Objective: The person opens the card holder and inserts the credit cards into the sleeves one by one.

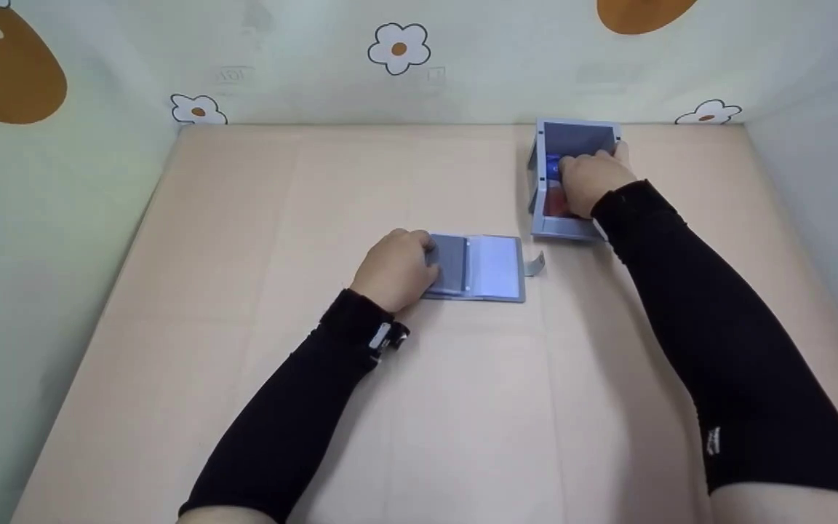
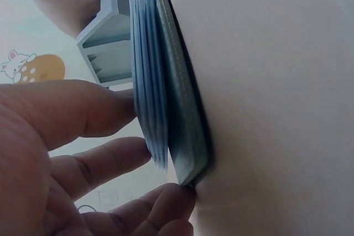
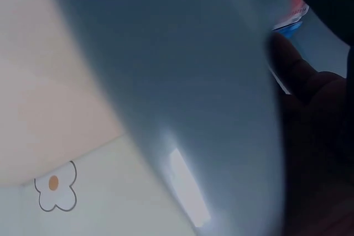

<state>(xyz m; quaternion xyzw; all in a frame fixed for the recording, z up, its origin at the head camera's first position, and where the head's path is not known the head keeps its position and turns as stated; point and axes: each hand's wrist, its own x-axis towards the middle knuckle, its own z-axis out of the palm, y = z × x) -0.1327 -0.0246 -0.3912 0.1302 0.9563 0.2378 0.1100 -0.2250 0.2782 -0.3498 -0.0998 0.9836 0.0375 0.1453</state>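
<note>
Two black sleeves (image 1: 281, 407) are nearest. Next, the left hand (image 1: 393, 271), with bent fingers, grips the left edge of an opened card holder (image 1: 495, 268) lying on the table (image 1: 404, 407). Farther, the right hand (image 1: 595, 180) is inside the grey box (image 1: 564, 228), beside a blue item (image 1: 553, 167) and a red item (image 1: 556, 201); its finger opening and hold I cannot tell. Behind is the flowered wall (image 1: 302, 58).
</note>
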